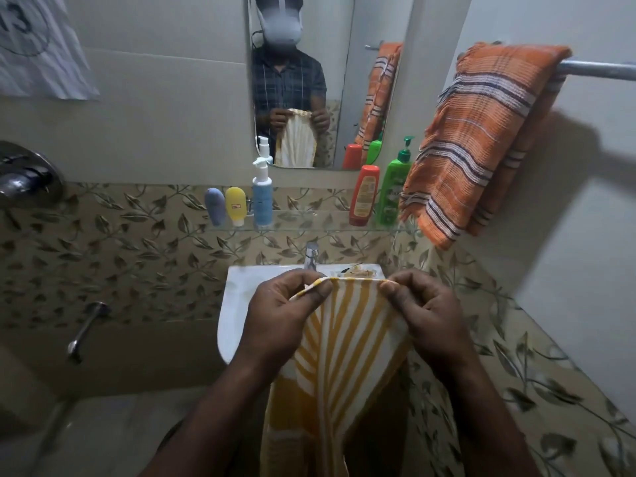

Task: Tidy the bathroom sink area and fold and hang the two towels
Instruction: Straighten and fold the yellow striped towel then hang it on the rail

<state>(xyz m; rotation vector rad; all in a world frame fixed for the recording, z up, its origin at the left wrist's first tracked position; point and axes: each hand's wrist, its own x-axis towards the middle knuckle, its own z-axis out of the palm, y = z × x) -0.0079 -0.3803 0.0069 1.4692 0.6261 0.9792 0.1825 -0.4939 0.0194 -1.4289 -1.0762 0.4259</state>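
A yellow and white striped towel (pixel 340 356) hangs down in front of the white sink (pixel 237 304). My left hand (pixel 285 315) pinches its top left corner and my right hand (pixel 423 315) pinches its top right corner, with the top edge stretched taut between them. An orange striped towel (pixel 481 139) hangs folded over the metal towel bar (pixel 599 68) at the upper right. The towel and my hands hide most of the sink basin.
A glass shelf (pixel 303 226) above the tap (pixel 311 256) carries a blue tube, a yellow tube, a white pump bottle, a red bottle and a green pump bottle. A mirror (pixel 327 80) hangs above it. Wall taps stick out at left.
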